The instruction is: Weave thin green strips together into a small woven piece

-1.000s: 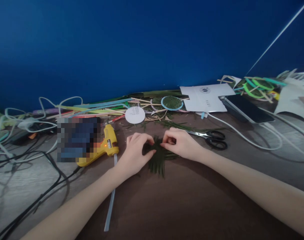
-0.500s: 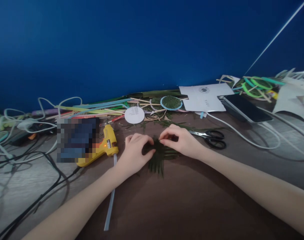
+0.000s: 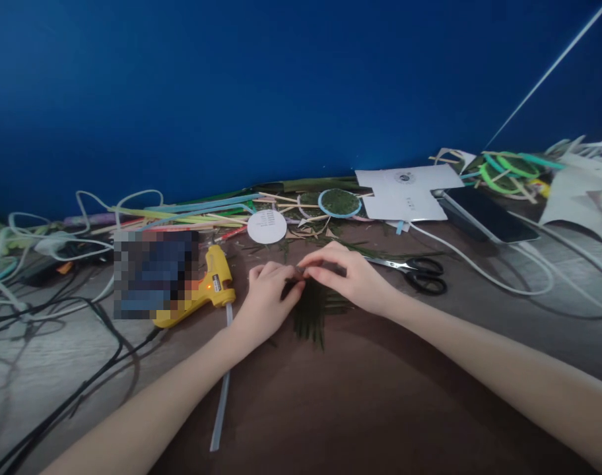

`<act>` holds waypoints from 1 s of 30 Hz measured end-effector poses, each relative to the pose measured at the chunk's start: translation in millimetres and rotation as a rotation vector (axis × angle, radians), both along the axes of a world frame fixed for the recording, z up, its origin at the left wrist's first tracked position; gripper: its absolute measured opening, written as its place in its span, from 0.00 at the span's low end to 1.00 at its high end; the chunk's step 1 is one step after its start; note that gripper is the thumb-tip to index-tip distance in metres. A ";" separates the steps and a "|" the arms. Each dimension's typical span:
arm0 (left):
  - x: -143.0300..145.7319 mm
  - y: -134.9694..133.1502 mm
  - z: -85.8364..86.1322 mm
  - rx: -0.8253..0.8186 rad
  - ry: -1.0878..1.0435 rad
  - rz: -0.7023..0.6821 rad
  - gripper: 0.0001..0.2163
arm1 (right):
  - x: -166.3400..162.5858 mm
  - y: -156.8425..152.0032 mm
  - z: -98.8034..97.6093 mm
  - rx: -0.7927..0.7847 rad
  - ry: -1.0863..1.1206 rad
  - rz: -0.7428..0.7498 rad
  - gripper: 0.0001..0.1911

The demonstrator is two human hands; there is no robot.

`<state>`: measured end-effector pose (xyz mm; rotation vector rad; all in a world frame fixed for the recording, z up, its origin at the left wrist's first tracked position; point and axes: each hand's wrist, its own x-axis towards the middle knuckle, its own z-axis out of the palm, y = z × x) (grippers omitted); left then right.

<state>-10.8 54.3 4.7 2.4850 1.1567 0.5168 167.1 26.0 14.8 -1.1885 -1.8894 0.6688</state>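
A bundle of dark green leaf strips (image 3: 311, 318) lies on the brown tabletop (image 3: 370, 402), crossed like a weave. My left hand (image 3: 267, 298) rests on its left side, fingers curled and pinching the strips. My right hand (image 3: 348, 277) reaches over the top of the bundle, with its fingertips pinched together right against the left hand's fingertips. Both hands hide the upper part of the bundle.
A yellow glue gun (image 3: 206, 289) lies left of my hands, and a glue stick (image 3: 220, 402) lies below it. Black scissors (image 3: 420, 274) sit to the right. Coloured strips, a white disc (image 3: 267, 226), a leaf-covered ring (image 3: 339, 203), white card (image 3: 407, 192), a phone (image 3: 489, 214) and cables crowd the back.
My right hand has slid left across the top of the leaf bundle until its fingertips meet the left hand's. The left hand has barely moved.
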 end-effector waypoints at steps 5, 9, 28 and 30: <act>-1.0 -0.8 5.8 -0.086 -0.026 0.029 0.06 | 0.0 2.5 -12.5 0.069 -0.207 -0.104 0.04; -0.9 -1.6 8.8 -0.125 -0.021 0.039 0.08 | -1.4 1.7 -19.3 0.095 -0.342 -0.102 0.03; -2.4 -1.5 6.7 -0.117 -0.015 0.072 0.08 | -0.1 1.5 -19.3 0.082 -0.328 -0.050 0.04; -2.8 -1.4 6.4 -0.117 -0.018 0.074 0.08 | 0.1 1.6 -19.4 0.081 -0.329 -0.045 0.04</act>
